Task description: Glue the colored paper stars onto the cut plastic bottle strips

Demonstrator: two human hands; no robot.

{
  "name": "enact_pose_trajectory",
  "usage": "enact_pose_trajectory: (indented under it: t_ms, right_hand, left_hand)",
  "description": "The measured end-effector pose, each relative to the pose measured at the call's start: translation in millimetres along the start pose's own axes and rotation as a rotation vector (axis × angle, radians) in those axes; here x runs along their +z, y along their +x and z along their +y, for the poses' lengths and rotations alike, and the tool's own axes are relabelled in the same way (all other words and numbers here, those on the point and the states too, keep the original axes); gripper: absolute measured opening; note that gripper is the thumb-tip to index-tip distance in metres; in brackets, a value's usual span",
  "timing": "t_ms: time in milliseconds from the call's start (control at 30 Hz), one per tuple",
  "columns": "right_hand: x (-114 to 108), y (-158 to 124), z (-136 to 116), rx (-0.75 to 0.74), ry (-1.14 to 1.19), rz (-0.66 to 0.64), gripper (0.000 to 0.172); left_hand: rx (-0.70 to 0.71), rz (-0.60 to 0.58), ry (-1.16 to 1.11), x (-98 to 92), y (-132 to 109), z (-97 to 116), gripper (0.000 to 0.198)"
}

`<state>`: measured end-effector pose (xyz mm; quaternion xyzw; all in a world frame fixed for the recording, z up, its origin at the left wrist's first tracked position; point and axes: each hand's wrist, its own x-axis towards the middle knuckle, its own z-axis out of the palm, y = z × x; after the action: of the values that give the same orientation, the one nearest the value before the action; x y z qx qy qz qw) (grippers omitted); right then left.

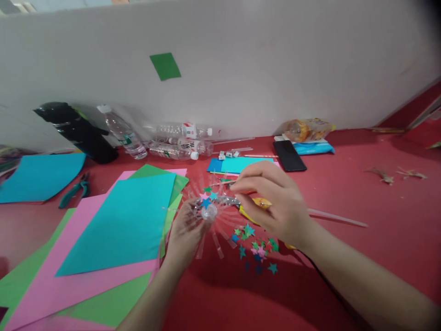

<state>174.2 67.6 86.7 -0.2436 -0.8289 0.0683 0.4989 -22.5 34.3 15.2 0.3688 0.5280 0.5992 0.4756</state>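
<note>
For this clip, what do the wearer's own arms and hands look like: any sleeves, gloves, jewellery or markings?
Both hands are bare: the left hand and the right hand wear no gloves, and no rings show. Both forearms are uncovered to the frame edge, with no sleeve, watch or band in view. No markings are visible; the picture is slightly blurred.

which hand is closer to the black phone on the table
Right. The right hand is just in front of the black phone, slightly to its left; the left hand is farther off, lower left.
</note>
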Motion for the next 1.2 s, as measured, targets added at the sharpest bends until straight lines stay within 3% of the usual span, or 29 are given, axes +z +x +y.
enact_pose_trajectory:
  t_ms: [100,233,533,700,800,967,1200]
  right_hand:
    - [-5,4,-1,-0.132,-0.075,-0.016,0.015]
    - [-7,5,-1,-0.148,-0.113,-0.045,0.014]
    - [-9,9,-4,-0.108,-0.052,-0.066,0.010]
    - [-9,9,-12,0.011,0.076,-0.097,0.016]
    - [-9,8,-14,0.048,0.024,-0.118,0.022]
    - [-6,6,-13,0.061,-0.100,-0.120,0.009]
    - [-6,4,-12,0.016,-0.126,-0.117,0.012]
  left_hand:
    - [-0.037,-0.043,0.002,-0.8,-1,0,0.038]
    - [-0.084,-0.095,-0.030,-4.3,-1,-2,0.041]
    - [-0.152,-0.155,-0.110,-2.3,-4,6,0.046]
    - [-0.154,-0.156,-0.182,-1.7,-2,3,0.046]
    - [-0.137,-0.197,-0.195,-1.5,-3,3,0.041]
    - [-0.130,-0.244,-0.187,-3.6,-4,3,0.039]
    - [-0.133,-0.258,-0.215,-3.5,-2,3,0.034]
